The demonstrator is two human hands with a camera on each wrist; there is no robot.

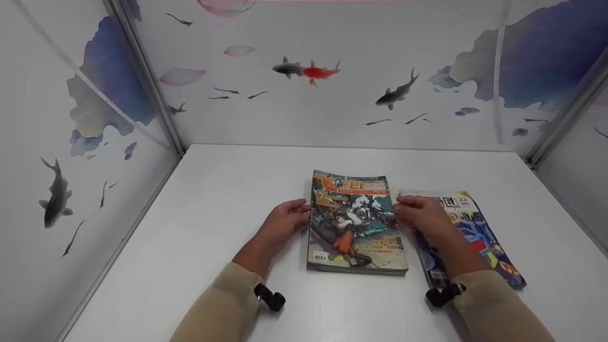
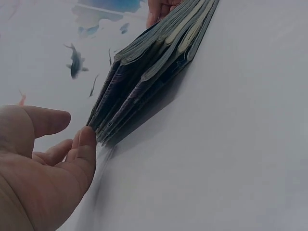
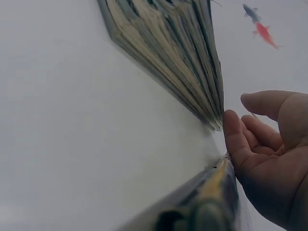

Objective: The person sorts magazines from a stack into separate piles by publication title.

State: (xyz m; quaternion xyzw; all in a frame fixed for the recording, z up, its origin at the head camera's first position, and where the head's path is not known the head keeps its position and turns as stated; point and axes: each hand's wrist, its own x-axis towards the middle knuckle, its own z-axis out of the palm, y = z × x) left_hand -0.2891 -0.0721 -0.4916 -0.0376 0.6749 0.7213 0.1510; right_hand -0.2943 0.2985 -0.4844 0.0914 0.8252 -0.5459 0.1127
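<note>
A stack of magazines (image 1: 357,223), with an illustrated cover on top, lies flat on the white table. Its layered edges (image 2: 149,67) show in the left wrist view, slightly uneven, and its pages (image 3: 166,57) in the right wrist view. Along the stack's left side is my left hand (image 1: 286,221), fingertips against the edge and thumb raised. My right hand (image 1: 424,219) is at the opposite side, a fingertip at the stack's edge. Beneath that hand and forearm, partly covered, lies another colourful magazine (image 1: 482,232), tilted relative to the stack.
White panels with painted fish (image 1: 320,72) stand behind and at both sides of the table (image 1: 228,190). A metal corner post (image 1: 147,76) rises at the back left. Small black devices (image 1: 270,298) sit at both wrists.
</note>
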